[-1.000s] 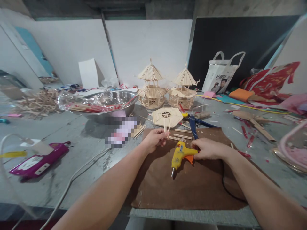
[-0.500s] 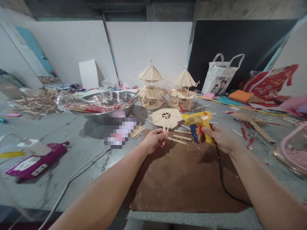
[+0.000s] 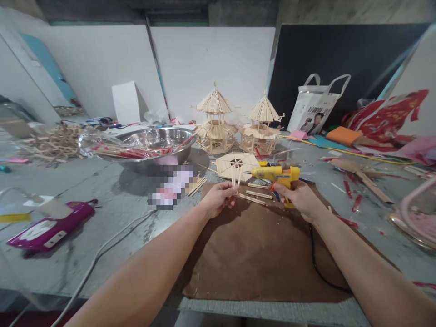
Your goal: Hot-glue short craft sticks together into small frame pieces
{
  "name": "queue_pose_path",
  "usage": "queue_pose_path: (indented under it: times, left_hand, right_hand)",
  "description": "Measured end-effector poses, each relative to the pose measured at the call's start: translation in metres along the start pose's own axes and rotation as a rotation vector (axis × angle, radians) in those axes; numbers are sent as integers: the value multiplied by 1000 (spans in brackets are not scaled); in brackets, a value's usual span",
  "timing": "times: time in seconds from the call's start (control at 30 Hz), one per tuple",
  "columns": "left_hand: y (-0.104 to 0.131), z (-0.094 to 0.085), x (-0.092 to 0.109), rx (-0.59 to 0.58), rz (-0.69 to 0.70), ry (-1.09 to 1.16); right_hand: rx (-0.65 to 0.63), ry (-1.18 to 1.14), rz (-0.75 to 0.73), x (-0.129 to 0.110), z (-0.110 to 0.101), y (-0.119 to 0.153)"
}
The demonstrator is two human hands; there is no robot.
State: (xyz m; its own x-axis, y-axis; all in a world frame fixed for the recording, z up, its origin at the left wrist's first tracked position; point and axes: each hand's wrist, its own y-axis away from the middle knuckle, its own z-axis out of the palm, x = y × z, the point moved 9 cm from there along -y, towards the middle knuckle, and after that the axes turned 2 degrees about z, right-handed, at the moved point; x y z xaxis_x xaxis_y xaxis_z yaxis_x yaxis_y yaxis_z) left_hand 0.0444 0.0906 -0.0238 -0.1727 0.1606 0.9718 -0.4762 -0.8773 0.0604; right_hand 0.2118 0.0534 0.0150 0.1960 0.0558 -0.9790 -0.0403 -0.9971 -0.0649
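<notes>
Between the fingertips of my left hand (image 3: 223, 199) stand thin wooden sticks (image 3: 234, 176), pinched upright and spread apart at the top. My right hand (image 3: 299, 200) is wrapped round the handle of a yellow hot glue gun (image 3: 275, 173), whose nozzle points left, close to the sticks. Just behind the hands lies a flat hexagonal wooden panel (image 3: 223, 169) with a spoked opening in its middle. A few loose wooden sticks (image 3: 259, 194) rest on the brown mat (image 3: 265, 254) between my hands.
Two wooden stick pagodas (image 3: 214, 131) stand at the back. To the left are a metal bowl (image 3: 184, 136) of red-wrapped sticks, a purple power strip (image 3: 54, 227) and a white cable (image 3: 102, 250). A white bag (image 3: 313, 109) and scraps lie to the right.
The glue gun has come left and levelled out, its nozzle now nearer the sticks. My left hand stays almost where it was, with the sticks still pinched.
</notes>
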Motion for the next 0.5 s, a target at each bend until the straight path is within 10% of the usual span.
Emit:
queue_pose_path:
  times: [0.5]
  left_hand:
    - [-1, 0, -2, -12, -19, 22]
  right_hand:
    - [61, 279, -241, -3, 0, -2]
